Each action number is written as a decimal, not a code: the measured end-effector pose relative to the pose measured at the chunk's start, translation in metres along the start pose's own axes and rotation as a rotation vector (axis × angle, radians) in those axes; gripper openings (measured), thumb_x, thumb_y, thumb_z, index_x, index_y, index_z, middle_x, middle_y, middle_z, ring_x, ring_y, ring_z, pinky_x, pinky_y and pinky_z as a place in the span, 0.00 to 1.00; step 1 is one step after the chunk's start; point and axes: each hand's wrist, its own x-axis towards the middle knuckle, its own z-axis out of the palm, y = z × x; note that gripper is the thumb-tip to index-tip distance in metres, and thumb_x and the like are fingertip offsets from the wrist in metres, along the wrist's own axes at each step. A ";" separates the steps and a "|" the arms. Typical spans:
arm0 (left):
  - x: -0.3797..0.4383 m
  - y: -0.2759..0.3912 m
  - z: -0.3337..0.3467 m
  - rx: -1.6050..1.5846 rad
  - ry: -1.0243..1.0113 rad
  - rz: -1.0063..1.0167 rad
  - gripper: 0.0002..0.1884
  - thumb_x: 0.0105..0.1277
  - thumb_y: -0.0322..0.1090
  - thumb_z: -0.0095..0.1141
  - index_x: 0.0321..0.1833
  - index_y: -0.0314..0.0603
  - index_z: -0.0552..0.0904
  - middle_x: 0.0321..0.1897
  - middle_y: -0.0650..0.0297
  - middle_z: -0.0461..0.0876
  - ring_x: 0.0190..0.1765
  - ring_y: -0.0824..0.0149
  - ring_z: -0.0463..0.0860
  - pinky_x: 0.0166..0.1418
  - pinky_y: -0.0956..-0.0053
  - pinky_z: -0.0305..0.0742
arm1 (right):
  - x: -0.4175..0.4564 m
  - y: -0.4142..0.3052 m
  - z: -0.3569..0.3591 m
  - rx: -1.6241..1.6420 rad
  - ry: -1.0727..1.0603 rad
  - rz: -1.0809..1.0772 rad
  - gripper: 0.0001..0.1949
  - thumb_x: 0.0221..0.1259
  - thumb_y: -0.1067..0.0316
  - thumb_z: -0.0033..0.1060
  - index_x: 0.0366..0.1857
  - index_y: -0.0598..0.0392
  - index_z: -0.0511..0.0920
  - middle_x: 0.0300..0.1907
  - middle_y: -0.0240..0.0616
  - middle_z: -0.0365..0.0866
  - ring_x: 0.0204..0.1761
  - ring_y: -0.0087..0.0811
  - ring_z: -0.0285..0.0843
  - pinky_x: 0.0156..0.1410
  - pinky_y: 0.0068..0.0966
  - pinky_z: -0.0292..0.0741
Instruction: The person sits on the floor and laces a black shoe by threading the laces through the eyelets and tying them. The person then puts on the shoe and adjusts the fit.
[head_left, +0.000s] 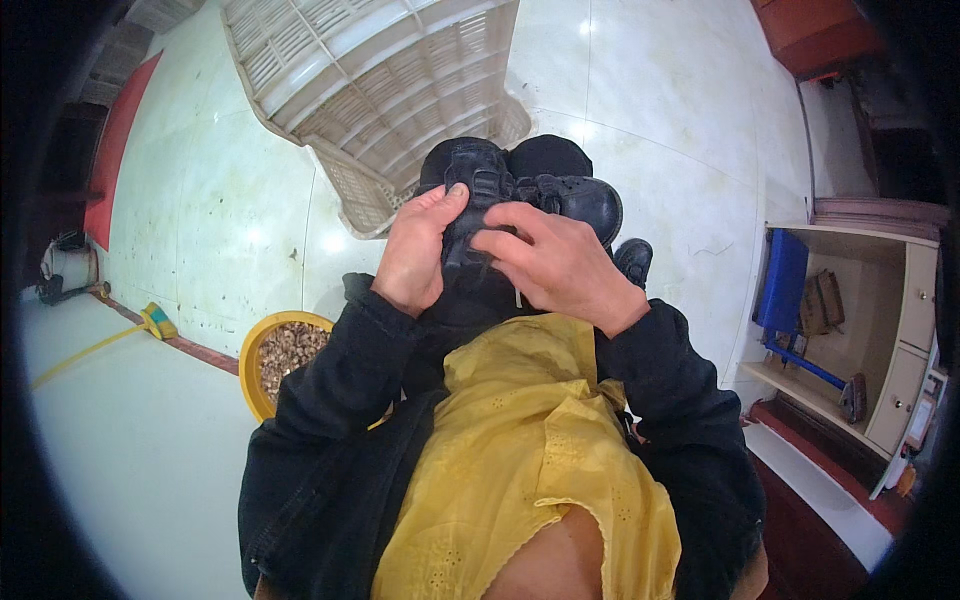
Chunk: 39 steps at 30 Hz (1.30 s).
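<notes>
A black leather shoe (480, 176) rests on my lap, its sole end away from me not fully visible. My left hand (420, 244) grips its left side, with the thumb pressed on the upper. My right hand (559, 259) is bent over the near part of the shoe, thumb and fingers close together. Whether something thin, like a lace, is between those fingers cannot be made out. Beside it, to the right, lies a second black shoe (592, 206) on dark cloth. The black sleeves and a yellow eyelet garment (517, 405) are mine.
A white plastic crate (360, 82) stands tipped ahead of me. On my left sits a yellow basin (251, 367) with many small brown pieces, and beyond it a broom (157, 321). At right is an open cream cabinet (862, 270). Black footwear (634, 259) shows near my right wrist.
</notes>
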 end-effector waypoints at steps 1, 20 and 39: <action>0.001 0.000 0.001 0.007 0.021 -0.002 0.12 0.83 0.35 0.49 0.52 0.36 0.85 0.45 0.61 0.89 0.44 0.70 0.87 0.52 0.72 0.83 | -0.004 0.005 0.002 0.019 0.006 -0.017 0.12 0.60 0.74 0.65 0.47 0.51 0.81 0.46 0.35 0.82 0.41 0.39 0.86 0.44 0.33 0.82; -0.003 -0.004 0.003 0.163 -0.026 0.100 0.11 0.83 0.33 0.52 0.58 0.34 0.82 0.50 0.67 0.86 0.49 0.78 0.82 0.56 0.79 0.79 | -0.109 0.102 -0.213 1.376 1.068 0.482 0.14 0.79 0.78 0.51 0.62 0.70 0.70 0.49 0.48 0.79 0.36 0.25 0.73 0.42 0.19 0.76; -0.002 0.009 0.014 -0.008 0.093 -0.080 0.13 0.82 0.36 0.52 0.53 0.34 0.85 0.45 0.60 0.90 0.43 0.68 0.89 0.51 0.72 0.86 | -0.002 -0.003 -0.029 0.376 0.101 0.591 0.09 0.73 0.71 0.62 0.53 0.57 0.79 0.31 0.41 0.85 0.27 0.28 0.83 0.34 0.26 0.77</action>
